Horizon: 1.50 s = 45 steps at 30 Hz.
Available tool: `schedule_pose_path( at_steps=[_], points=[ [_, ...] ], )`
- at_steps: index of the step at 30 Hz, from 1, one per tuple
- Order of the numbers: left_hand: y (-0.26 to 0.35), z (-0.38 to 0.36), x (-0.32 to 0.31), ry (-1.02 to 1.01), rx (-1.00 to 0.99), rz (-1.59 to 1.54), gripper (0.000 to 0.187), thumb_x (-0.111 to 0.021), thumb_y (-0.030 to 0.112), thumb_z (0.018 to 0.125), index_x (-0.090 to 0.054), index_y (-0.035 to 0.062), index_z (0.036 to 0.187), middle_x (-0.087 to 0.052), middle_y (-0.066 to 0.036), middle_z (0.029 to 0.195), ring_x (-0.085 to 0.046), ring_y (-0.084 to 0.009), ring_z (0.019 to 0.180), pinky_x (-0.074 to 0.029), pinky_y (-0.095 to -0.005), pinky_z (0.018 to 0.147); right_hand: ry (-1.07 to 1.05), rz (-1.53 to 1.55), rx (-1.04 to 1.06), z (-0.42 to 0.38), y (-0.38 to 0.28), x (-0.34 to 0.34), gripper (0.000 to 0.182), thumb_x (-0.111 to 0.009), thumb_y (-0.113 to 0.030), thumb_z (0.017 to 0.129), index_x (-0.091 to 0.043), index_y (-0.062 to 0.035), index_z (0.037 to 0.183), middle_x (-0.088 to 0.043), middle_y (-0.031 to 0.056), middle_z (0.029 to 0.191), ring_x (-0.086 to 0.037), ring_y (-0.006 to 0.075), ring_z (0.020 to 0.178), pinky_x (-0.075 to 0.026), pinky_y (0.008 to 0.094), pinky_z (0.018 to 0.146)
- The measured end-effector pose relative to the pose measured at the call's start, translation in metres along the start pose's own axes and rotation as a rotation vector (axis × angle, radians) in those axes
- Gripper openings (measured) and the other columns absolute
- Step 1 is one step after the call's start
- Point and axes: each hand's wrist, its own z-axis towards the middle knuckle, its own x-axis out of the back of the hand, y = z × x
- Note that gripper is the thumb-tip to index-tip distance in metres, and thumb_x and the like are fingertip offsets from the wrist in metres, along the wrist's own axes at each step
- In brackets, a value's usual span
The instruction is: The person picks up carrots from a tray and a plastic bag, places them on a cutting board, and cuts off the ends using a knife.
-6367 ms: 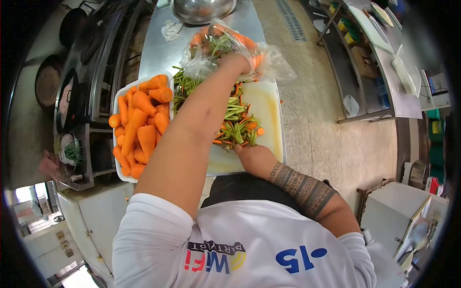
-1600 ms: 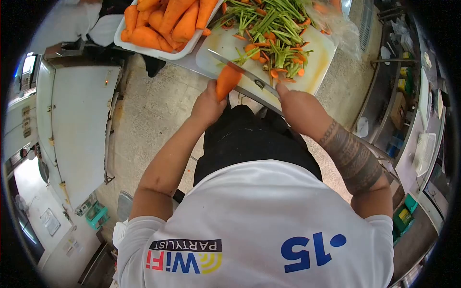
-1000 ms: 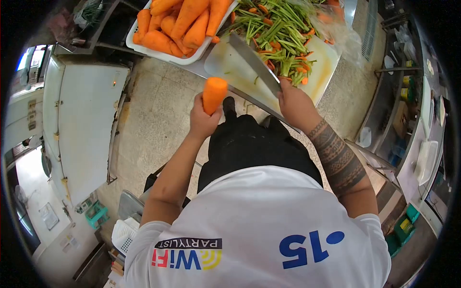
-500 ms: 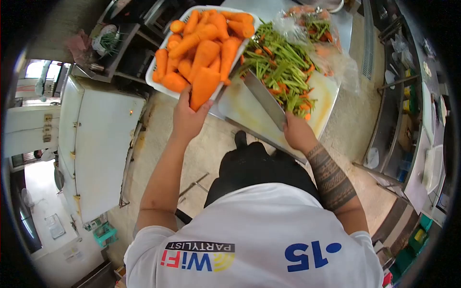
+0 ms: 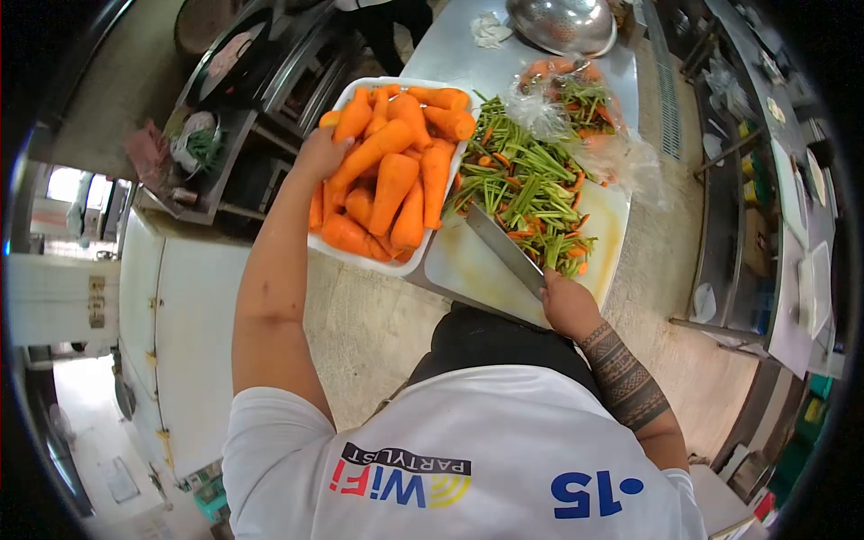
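Observation:
My left hand (image 5: 322,155) is at the left side of a white basket (image 5: 358,260) heaped with peeled carrots (image 5: 393,191). Its fingers are curled against a carrot (image 5: 352,115) near the far left rim, partly hidden among the pile. In my right hand (image 5: 569,304) is the handle of a cleaver (image 5: 506,245), its wide blade pointing up and left over a white cutting board (image 5: 468,264). Beside the blade, cut green vegetable strips (image 5: 531,184) lie mixed with thin carrot pieces on the board.
Beyond the cut vegetables lies a clear plastic bag (image 5: 540,106) with carrot and green pieces. A metal colander (image 5: 562,22) and crumpled white plastic (image 5: 490,30) are farther back on the steel table (image 5: 450,45). Metal shelving (image 5: 733,207) stands right. A person's dark-clothed legs (image 5: 382,31) show behind.
My left hand has moved from the basket's near side, where it held a large carrot, to its far left side. The view has tilted up; my right hand still grips the cleaver.

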Motion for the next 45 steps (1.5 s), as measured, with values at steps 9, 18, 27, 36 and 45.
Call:
schedule_pose_path(
  at_steps=[9, 18, 27, 36, 45],
  points=[
    [0.073, 0.018, 0.035, -0.066, 0.072, 0.459, 0.059, -0.070, 0.041, 0.096, -0.063, -0.0018, 0.135, -0.062, -0.025, 0.138, -0.060, -0.0393, 0.129, -0.050, -0.0493, 0.106, 0.029, -0.012, 0.015, -0.004, 0.002, -0.003, 0.019, -0.059, -0.017, 0.098, -0.057, -0.0029, 0.110, -0.073, 0.0201, 0.084, -0.072, 0.0406, 0.078, -0.056, 0.0541, 0.069],
    [0.337, 0.050, -0.050, -0.124, -0.678, -0.329, 0.026, -0.065, 0.023, 0.098, -0.077, 0.0025, 0.109, -0.076, -0.018, 0.101, -0.071, -0.0345, 0.099, -0.055, -0.0435, 0.086, 0.000, -0.001, -0.034, -0.004, -0.001, 0.001, 0.020, -0.058, -0.011, 0.092, -0.060, -0.0045, 0.111, -0.073, 0.0188, 0.080, -0.073, 0.0396, 0.075, -0.057, 0.0533, 0.065],
    [0.424, 0.119, -0.262, -0.320, -0.636, -0.161, 0.041, -0.066, 0.037, 0.093, -0.073, 0.0090, 0.122, -0.073, -0.014, 0.120, -0.066, -0.0324, 0.114, -0.050, -0.0433, 0.101, 0.073, 0.075, -0.033, -0.013, -0.003, 0.007, 0.021, -0.055, -0.013, 0.095, -0.063, -0.0044, 0.112, -0.072, 0.0171, 0.077, -0.074, 0.0385, 0.074, -0.058, 0.0527, 0.064],
    [0.436, 0.110, -0.267, -0.398, -0.484, 0.241, 0.050, -0.069, 0.047, 0.090, -0.074, 0.0064, 0.118, -0.074, -0.016, 0.113, -0.069, -0.0335, 0.108, -0.052, -0.0444, 0.096, 0.126, 0.068, 0.018, -0.013, 0.002, -0.001, 0.020, -0.054, -0.015, 0.097, -0.064, -0.0057, 0.111, -0.071, 0.0157, 0.075, -0.074, 0.0368, 0.070, -0.058, 0.0503, 0.060],
    [0.427, 0.130, -0.204, -0.422, -0.580, 0.568, 0.060, -0.071, 0.057, 0.087, -0.075, 0.0037, 0.115, -0.075, -0.018, 0.107, -0.071, -0.0346, 0.102, -0.055, -0.0456, 0.092, 0.139, 0.087, 0.061, -0.017, 0.004, -0.001, 0.021, -0.054, -0.015, 0.097, -0.063, -0.0037, 0.112, -0.070, 0.0168, 0.074, -0.073, 0.0387, 0.067, -0.057, 0.0523, 0.058]
  ],
)
